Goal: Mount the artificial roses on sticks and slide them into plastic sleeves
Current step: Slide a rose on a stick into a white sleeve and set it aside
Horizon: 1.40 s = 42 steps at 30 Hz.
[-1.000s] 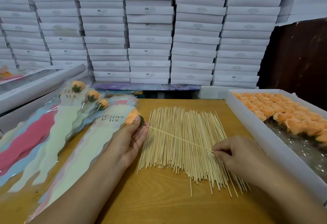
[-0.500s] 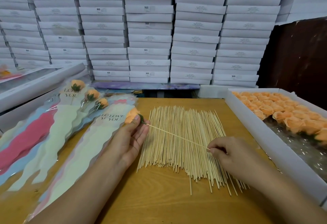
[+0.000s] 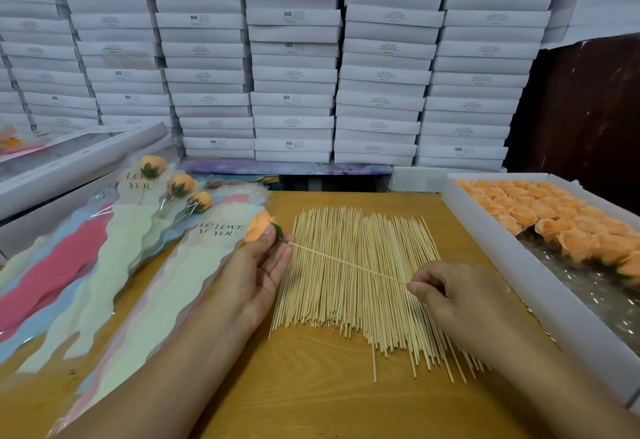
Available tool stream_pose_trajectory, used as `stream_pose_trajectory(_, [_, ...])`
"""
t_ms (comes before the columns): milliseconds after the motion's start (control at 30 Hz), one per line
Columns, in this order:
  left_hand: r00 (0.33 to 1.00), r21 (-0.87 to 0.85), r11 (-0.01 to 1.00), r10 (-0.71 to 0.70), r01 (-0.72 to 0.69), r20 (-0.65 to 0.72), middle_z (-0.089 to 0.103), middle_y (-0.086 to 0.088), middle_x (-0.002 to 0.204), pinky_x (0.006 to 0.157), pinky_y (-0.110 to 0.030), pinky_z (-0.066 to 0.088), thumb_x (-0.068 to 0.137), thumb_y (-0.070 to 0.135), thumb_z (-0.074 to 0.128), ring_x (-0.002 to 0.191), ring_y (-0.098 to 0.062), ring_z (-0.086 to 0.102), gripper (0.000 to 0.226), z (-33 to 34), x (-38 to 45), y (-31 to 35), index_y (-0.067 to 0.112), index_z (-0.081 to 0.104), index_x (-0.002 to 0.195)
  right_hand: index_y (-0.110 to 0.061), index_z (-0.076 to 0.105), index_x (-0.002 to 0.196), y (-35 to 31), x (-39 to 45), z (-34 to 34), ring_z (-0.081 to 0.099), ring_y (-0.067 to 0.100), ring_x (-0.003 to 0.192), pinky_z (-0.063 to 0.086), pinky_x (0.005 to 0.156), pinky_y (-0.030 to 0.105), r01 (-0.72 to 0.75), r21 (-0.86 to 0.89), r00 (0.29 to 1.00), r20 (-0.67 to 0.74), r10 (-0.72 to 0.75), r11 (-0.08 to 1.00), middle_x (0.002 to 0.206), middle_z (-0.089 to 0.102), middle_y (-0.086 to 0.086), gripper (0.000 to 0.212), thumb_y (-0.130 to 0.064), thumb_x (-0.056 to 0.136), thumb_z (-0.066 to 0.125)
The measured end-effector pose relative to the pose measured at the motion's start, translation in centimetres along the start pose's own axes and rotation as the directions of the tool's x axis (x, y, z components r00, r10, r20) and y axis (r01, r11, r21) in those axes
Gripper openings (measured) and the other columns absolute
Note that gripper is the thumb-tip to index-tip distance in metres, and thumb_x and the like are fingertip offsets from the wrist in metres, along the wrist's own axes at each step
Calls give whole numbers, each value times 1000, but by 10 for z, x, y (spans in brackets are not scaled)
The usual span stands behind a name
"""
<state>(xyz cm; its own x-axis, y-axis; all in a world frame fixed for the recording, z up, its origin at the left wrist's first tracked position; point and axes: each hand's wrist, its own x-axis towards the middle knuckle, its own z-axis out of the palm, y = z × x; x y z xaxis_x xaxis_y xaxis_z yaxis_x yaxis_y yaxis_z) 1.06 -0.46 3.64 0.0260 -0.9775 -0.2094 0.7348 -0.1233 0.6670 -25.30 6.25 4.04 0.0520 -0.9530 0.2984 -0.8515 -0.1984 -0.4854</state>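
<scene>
Roses [image 3: 540,211] in white box [image 3: 485,230]

White flat boxes [image 3: 292,67] are stacked in tall columns behind the wooden table [image 3: 332,400]; a dark brown panel [image 3: 588,106] stands at right.
</scene>
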Motion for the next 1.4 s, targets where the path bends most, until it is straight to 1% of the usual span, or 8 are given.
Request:
stream_pose_trajectory(133, [1000, 1, 1000, -1, 1, 3, 76, -17, 88, 75, -31, 61, 94, 7, 61, 74, -18, 75, 13, 0, -1, 0, 1, 65, 106, -39, 52, 69, -2, 0, 0, 55, 5, 57, 31, 49, 18, 25, -72, 998, 51, -21, 997, 64, 62, -9, 30, -35, 99, 55])
stream_pose_trajectory(333, [1000, -1, 1000, -5, 5, -1, 76, -17, 87, 77, -31, 60, 95, 7, 61, 74, -17, 75, 12, 0, 0, -1, 2, 66, 104, -41, 51, 71, 0, 0, 1, 59, 8, 62, 47, 60, 31, 14, -48, 999, 35, -12, 999, 68, 65, -5, 32, -34, 102, 48])
stream_pose_trajectory(467, [1000, -18, 1000, 6, -6, -11, 76, -17, 82, 70, -28, 62, 95, 6, 60, 69, -17, 75, 11, 1, 0, 0, 1, 64, 103, -44, 56, 77, -1, 0, 2, 58, 0, 69, 39, 56, 20, -13, 42, 1000, -19, 14, 999, 75, 63, -16, 16, -44, 92, 64])
stream_pose_trajectory(600, [1000, -19, 1000, 4, -4, -21, 76, -18, 84, 72, -30, 61, 95, 6, 60, 70, -18, 76, 14, 1, 0, 0, 1, 64, 107, -39, 60, 74, 0, 1, 2, 57, -1, 70, 36, 56, 16, -41, 73, 997, -55, 45, 997, 73, 62, -17, 18, -38, 87, 73])
stream_pose_trajectory(800, [1000, -7, 1000, 6, -6, -25, 76, -17, 84, 76, -31, 60, 95, 6, 60, 73, -18, 76, 11, 0, 0, -2, 1, 66, 104, -37, 61, 73, 0, -1, 3, 60, 7, 63, 41, 51, 17, -12, 23, 999, -37, 13, 1000, 67, 65, -10, 19, -36, 90, 69])
stream_pose_trajectory(1067, [1000, 2, 1000, 7, -7, -21, 76, -17, 86, 77, -32, 60, 95, 6, 61, 75, -18, 76, 10, -1, 1, -3, 1, 66, 102, -36, 60, 76, 1, -1, 4, 57, -5, 69, 42, 55, 16, 28, -50, 999, 30, -26, 998, 67, 66, -9, 23, -34, 99, 56])
stream_pose_trajectory(1233, [1000, 6, 1000, 2, -2, -13, 76, -17, 88, 78, -33, 60, 95, 6, 61, 79, -19, 75, 10, -1, 1, -4, 1, 67, 101, -37, 52, 70, 0, -1, 3, 58, 3, 61, 42, 53, 19, 14, -80, 999, 54, -10, 997, 66, 65, -8, 31, -32, 101, 50])
stream_pose_trajectory(1400, [1000, -7, 1000, -3, 3, 11, 76, -17, 89, 77, -32, 59, 94, 9, 62, 76, -18, 75, 11, 0, 0, -2, 1, 66, 101, -35, 55, 67, -2, -1, 0, 57, -6, 61, 42, 53, 17, 9, -7, 998, 56, -9, 1000, 62, 64, -13, 34, -31, 101, 50])
